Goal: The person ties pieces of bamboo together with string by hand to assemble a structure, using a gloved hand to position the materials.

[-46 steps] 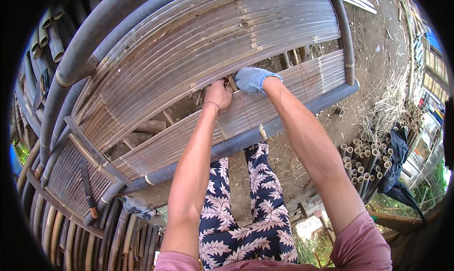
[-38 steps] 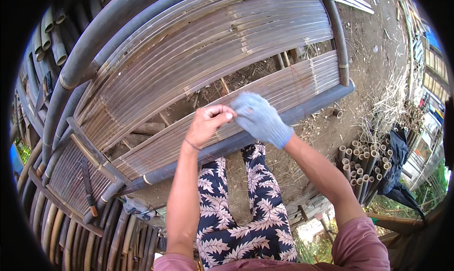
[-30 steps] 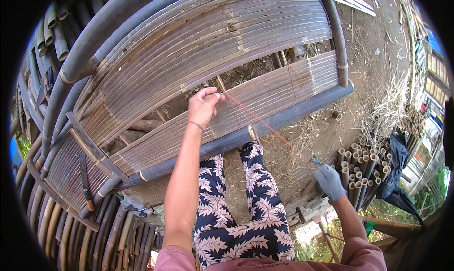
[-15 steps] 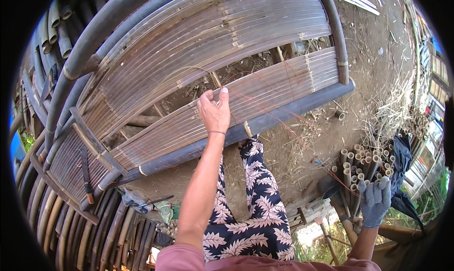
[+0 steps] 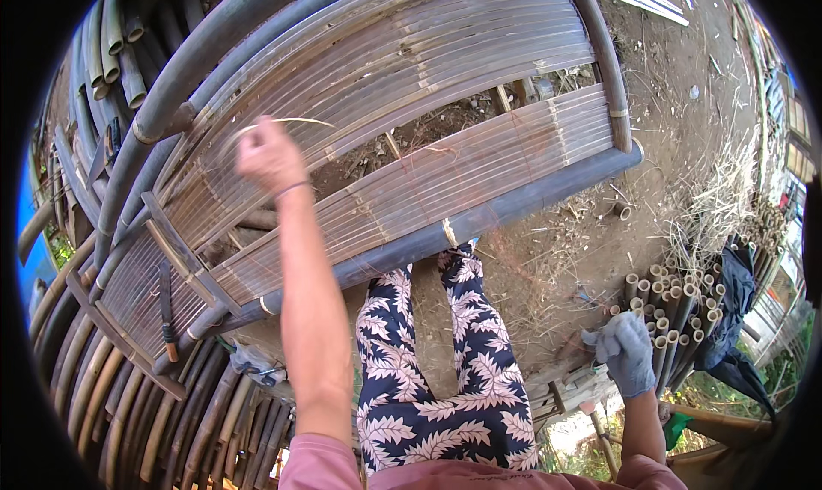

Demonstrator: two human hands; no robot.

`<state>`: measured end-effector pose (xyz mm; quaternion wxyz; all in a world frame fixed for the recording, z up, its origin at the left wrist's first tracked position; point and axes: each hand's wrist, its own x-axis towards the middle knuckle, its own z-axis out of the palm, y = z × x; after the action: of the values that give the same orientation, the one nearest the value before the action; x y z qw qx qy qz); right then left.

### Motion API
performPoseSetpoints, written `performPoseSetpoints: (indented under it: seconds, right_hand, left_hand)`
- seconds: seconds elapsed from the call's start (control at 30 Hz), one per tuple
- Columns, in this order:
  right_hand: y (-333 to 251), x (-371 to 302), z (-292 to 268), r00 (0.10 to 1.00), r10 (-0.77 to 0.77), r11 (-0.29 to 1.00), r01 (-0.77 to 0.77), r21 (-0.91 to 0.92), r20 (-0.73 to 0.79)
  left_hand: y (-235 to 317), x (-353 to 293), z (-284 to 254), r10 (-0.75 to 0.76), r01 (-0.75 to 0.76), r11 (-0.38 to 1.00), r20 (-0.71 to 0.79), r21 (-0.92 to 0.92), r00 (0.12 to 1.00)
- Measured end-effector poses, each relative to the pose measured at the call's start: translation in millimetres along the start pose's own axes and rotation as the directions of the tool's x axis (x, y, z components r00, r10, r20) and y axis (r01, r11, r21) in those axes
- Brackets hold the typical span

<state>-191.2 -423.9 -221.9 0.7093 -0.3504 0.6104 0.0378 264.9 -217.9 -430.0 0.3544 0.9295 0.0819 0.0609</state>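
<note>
My bare left hand (image 5: pixel 271 158), smeared by motion, is raised over the left part of a bamboo slat bench (image 5: pixel 479 28). It is closed on a thin pale strip (image 5: pixel 304 120) that sticks out to the right. In a grey glove, my right hand (image 5: pixel 623 351) is low at the right, its fingers curled in. Faint reddish cord leads toward those fingers; the grip itself is partly hidden. More thin red cord (image 5: pixel 432 151) lies tangled over the front slats beside the gap in the seat.
A knife (image 5: pixel 166 314) lies on the slats at the left end. Cut bamboo tubes (image 5: pixel 659 297) stand beside a dark cloth (image 5: pixel 735 297) at right. Bamboo poles (image 5: pixel 184 421) are stacked at lower left. Pale shavings (image 5: pixel 715 203) litter the ground. The thick front rail (image 5: pixel 385 255) runs before my legs.
My left hand has swung left and back across the bench with the pale strip. My gloved right hand has moved left, its fingers folding in.
</note>
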Motion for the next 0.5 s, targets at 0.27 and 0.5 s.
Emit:
performPoseSetpoints:
  seconds: [0.27, 0.5]
  right_hand:
    - [18, -21, -199, 0.952, -0.253, -0.142, 0.139, -0.98, 0.172]
    - [18, -5, -186, 0.96, -0.231, -0.614, -0.018, -0.789, 0.157]
  left_hand:
    - [14, -174, -132, 0.042, -0.096, 0.985, 0.744, -0.142, -0.667]
    - [-34, -156, -39, 0.313, -0.413, 0.909, 0.736, -0.05, 0.601]
